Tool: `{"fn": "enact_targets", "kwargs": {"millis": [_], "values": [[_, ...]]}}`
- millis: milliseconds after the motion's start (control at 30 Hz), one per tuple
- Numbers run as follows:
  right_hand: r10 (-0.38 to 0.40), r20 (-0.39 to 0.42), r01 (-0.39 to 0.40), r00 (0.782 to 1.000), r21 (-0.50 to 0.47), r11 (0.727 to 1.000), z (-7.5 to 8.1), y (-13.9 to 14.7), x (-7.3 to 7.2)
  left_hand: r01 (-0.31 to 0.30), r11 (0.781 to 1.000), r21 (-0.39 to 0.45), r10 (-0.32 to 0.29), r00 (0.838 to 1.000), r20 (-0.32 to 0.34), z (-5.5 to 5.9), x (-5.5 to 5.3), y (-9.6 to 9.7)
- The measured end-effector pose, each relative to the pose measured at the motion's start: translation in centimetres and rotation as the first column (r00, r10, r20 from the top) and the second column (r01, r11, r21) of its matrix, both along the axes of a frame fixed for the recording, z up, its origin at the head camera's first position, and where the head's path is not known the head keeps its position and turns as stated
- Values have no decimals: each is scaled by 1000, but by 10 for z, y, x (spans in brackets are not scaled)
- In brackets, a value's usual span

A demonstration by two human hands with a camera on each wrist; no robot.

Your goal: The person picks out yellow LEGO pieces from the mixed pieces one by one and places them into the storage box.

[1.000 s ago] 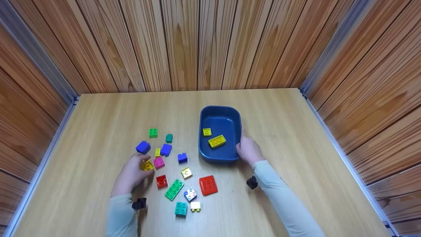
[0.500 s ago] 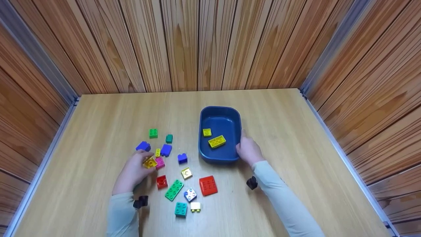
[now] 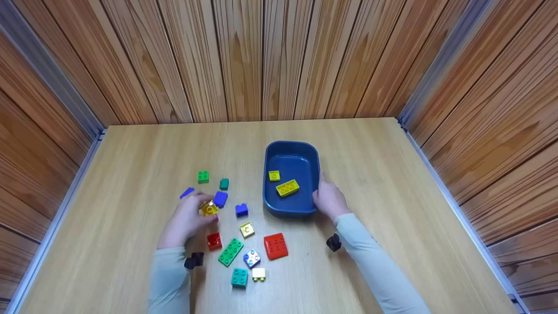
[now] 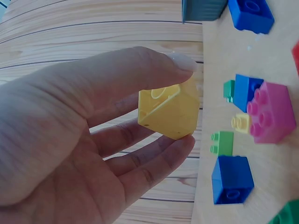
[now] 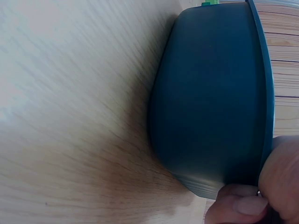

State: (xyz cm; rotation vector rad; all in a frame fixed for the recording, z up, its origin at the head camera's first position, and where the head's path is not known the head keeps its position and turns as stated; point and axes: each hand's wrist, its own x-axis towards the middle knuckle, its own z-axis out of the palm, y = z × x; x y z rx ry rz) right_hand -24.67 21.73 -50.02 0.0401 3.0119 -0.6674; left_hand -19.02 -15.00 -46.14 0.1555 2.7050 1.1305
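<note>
My left hand pinches a yellow brick with a slanted side between thumb and fingers, above the loose bricks. Beneath that hand, a pink brick is mostly covered in the head view. At the right of the loose bricks stands a dark blue tub, gripped at its right rim by my right hand. Inside the tub lie a small yellow brick and a longer yellow brick. The right wrist view shows the tub's outer wall with thumb and fingers at its rim.
Around the left hand lie blue bricks, green bricks and a small red brick. Closer to the front are a larger red brick, a white-and-blue brick and a teal brick. Wooden panels rise behind the table.
My left hand has moved right and slightly away with the yellow brick, now covering part of a blue brick and most of the pink one. The right hand and tub stay put.
</note>
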Motion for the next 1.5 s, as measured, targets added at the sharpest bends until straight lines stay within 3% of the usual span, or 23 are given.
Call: {"fn": "enact_targets", "kwargs": {"millis": [367, 600, 700, 867, 1067, 1233, 1500], "values": [[-4, 2, 4, 1000, -5, 1000, 1, 2, 0, 14, 999, 28, -16, 999, 46, 15, -16, 22], [-12, 26, 13, 1000, -20, 1000, 2, 3, 0, 70, 998, -7, -70, 997, 17, 19, -24, 36], [-15, 31, 16, 999, -22, 1000, 2, 3, -1, 66, 998, -3, -66, 998, 25, 22, -27, 45], [-13, -5, 12, 1000, -9, 1000, -1, 4, 0, 73, 997, -13, -73, 997, -2, 28, -35, 67], [-15, -19, 14, 1000, -20, 1000, -3, 3, 0, 149, 989, -17, -149, 987, -65, 33, -48, 92], [-19, -24, 18, 1000, -18, 1000, -3, 2, 0, 166, 986, -14, -167, 984, -67, 38, -53, 112], [-17, 0, 17, 1000, -23, 1000, -3, 0, 0, 223, 975, -7, -223, 972, -77, 34, -57, 131]]}}
